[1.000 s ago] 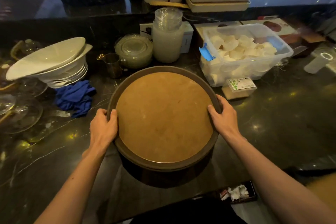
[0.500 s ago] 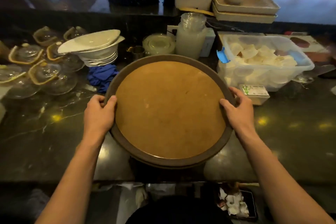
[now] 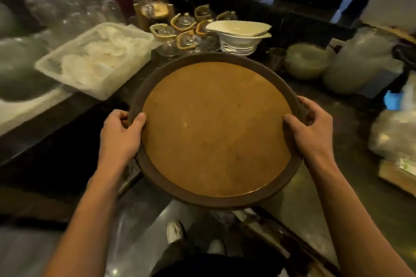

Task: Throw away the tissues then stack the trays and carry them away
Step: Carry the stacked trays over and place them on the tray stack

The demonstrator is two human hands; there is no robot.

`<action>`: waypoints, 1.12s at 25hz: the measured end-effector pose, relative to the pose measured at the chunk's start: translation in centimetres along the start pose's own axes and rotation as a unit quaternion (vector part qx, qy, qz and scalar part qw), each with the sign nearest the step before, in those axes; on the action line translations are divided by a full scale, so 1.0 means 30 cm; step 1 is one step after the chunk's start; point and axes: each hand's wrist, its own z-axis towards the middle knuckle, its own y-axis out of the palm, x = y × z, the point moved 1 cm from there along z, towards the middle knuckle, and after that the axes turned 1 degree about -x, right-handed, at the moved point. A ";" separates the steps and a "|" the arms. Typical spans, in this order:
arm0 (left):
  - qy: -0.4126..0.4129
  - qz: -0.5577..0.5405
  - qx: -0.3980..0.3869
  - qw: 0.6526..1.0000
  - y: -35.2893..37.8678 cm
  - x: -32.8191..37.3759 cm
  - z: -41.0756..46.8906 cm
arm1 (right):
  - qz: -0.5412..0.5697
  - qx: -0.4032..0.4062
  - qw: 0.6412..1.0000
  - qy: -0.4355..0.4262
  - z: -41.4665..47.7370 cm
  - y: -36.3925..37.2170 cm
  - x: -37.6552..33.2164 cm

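Note:
A round tray [image 3: 216, 128] with a dark brown rim and an orange-brown cork-like face fills the middle of the head view. It is held off the dark counter, over the counter's near edge and the floor. My left hand [image 3: 120, 136] is closed on the rim at the tray's left side, thumb on top. On the right side my right hand [image 3: 311, 132] grips the rim the same way. Whether more trays lie under it is hidden. No tissues show.
A clear plastic bin [image 3: 96, 60] of white items stands at left. Behind the tray are several lidded glass cups [image 3: 184, 36], stacked white dishes [image 3: 239, 37], stacked clear plates [image 3: 305, 60] and a frosted jar [image 3: 358, 65]. Bagged items [image 3: 396, 135] lie at right. My shoes [image 3: 175, 231] show below.
The tray has come off the counter and toward me, both hands still on its rim. My view has swung left: the dishes now sit behind the tray and another bin has appeared at left.

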 end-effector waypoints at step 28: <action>-0.287 -0.011 0.544 0.788 -1.686 -0.968 -1.385 | 0.055 -0.523 0.787 -0.323 -1.610 1.309 -0.856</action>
